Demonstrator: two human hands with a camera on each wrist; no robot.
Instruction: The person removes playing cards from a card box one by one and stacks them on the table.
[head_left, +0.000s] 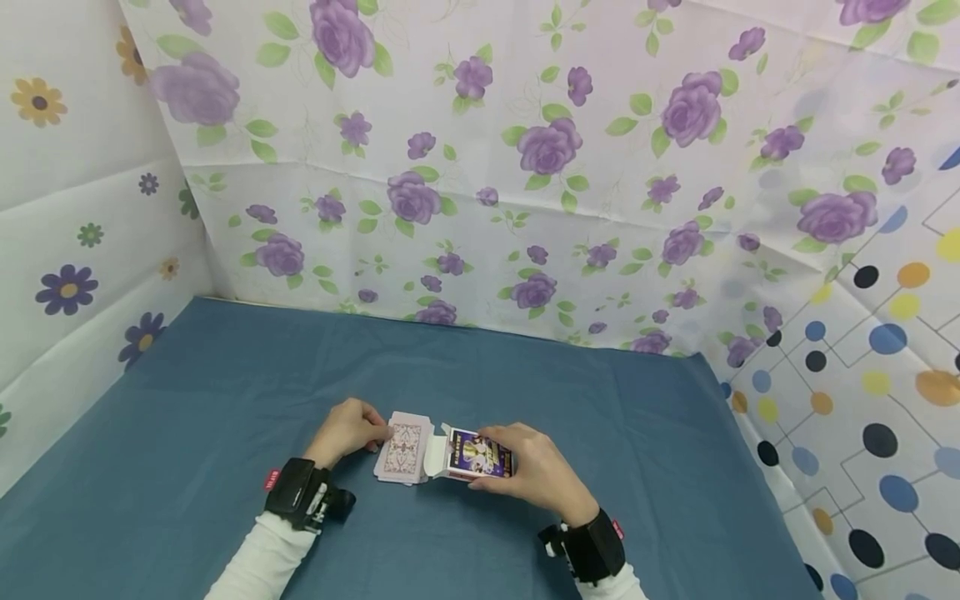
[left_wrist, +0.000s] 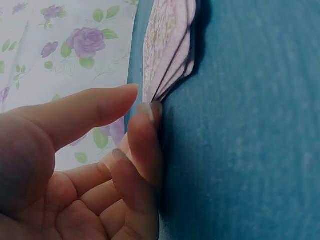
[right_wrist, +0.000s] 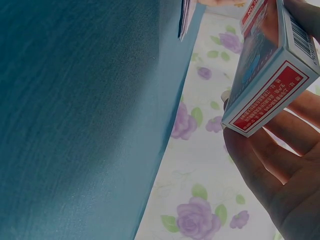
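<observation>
On the blue cloth lies a stack of playing cards (head_left: 405, 448), its patterned back face up and its edges slightly uneven. My left hand (head_left: 351, 432) is at the stack's left edge, fingers curled. In the left wrist view a fingertip meets the corner of the cards (left_wrist: 170, 55), with the thumb close over their face. A card box (head_left: 480, 454) with a purple printed face is gripped by my right hand (head_left: 536, 467), thumb and fingers on opposite sides. Its white end flap (head_left: 436, 456) stands open toward the cards. Red-and-white printing and a barcode show on the box (right_wrist: 272, 95).
The blue cloth (head_left: 465, 367) covers the whole table. A flowered sheet (head_left: 465, 167) hangs behind it, with a daisy-print sheet (head_left: 75, 225) at the left and a dotted sheet (head_left: 870, 433) at the right. Black wrist-worn cameras (head_left: 300, 492) are on both wrists.
</observation>
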